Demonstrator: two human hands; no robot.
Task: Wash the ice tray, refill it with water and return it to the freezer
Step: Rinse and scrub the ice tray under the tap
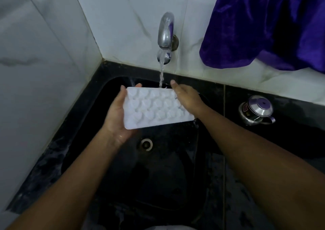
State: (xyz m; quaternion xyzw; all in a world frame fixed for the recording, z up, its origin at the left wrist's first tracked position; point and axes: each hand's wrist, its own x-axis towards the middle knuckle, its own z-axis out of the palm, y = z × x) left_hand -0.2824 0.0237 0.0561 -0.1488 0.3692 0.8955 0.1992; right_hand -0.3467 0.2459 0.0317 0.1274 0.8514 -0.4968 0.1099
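While water runs from the tap (pixel 166 31) on the far wall onto the far edge of the ice tray (pixel 154 106), you hold the white tray tilted over the black sink (pixel 123 177), above the drain (pixel 146 144). Your left hand (pixel 116 117) cups its left end with fingertips curled over the far edge, and your right hand (pixel 188 97) grips its right end, thumb raised. A lidded steel pot (pixel 255 110) stands on the counter to the right, below a hanging purple cloth (pixel 263 23).
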